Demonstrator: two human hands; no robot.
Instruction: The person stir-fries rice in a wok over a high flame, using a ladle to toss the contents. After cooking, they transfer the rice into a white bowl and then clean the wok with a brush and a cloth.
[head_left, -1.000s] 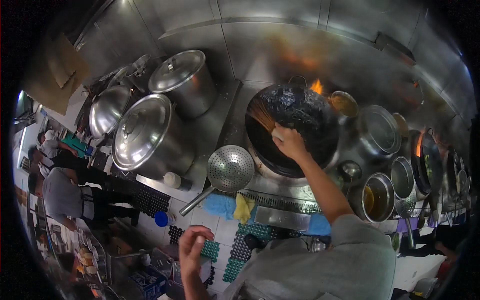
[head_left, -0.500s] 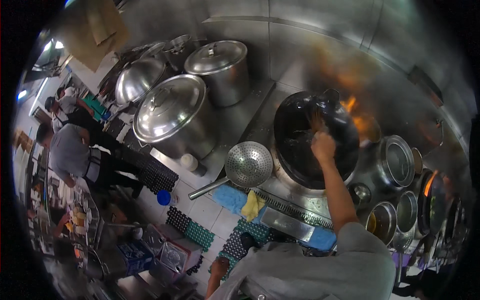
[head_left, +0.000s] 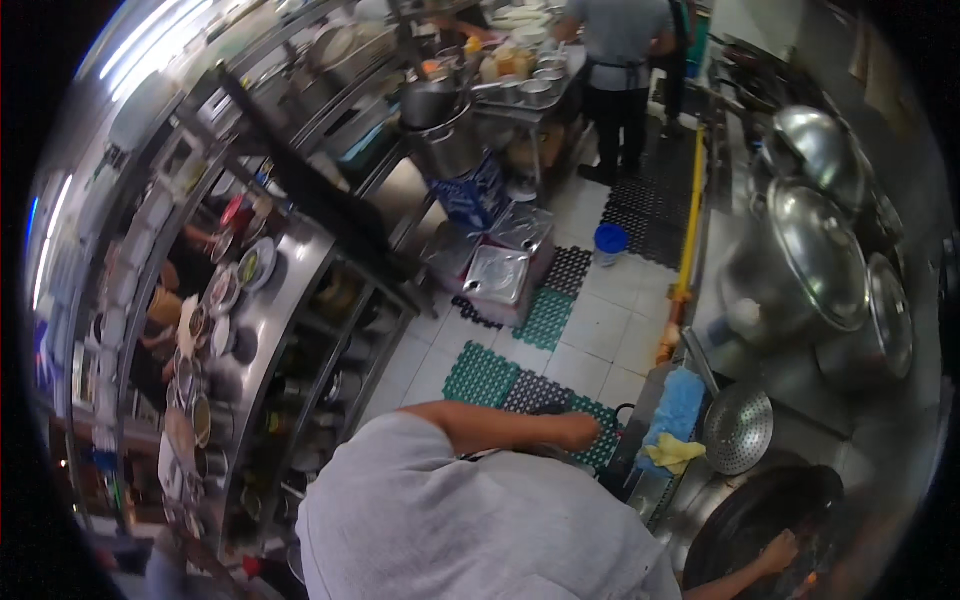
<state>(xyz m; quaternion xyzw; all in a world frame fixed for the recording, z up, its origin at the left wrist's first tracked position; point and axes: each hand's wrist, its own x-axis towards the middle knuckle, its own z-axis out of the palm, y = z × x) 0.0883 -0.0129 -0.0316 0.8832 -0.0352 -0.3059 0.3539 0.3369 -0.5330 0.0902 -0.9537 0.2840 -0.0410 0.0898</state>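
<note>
My right hand point(head_left: 778, 552) is closed over the black wok point(head_left: 712, 545) at the lower right, gripping a brown bristled wok brush that is hard to make out against the dark pan. My left hand point(head_left: 578, 432) is curled closed in front of my body, above the floor mats; whatever is in it, if anything, is hidden. A perforated metal strainer ladle point(head_left: 740, 430) rests on the stove beside the wok, its handle pointing away. Next to it lie a yellow cloth point(head_left: 674, 454) and a blue cloth point(head_left: 678, 400) on the stove's front edge.
Large lidded steel pots point(head_left: 800, 270) stand along the right. A yellow pipe point(head_left: 692, 215) runs along the stove side. A blue tub point(head_left: 610, 240) and a metal-lidded bin point(head_left: 498, 275) stand on the floor. Shelving with dishes point(head_left: 258, 265) fills the left; a person point(head_left: 615, 70) stands at the back.
My view has swung left, so the wok and stove now sit at the lower right and the shelves appear. My right hand stays over the wok; my left arm is now bent across my front.
</note>
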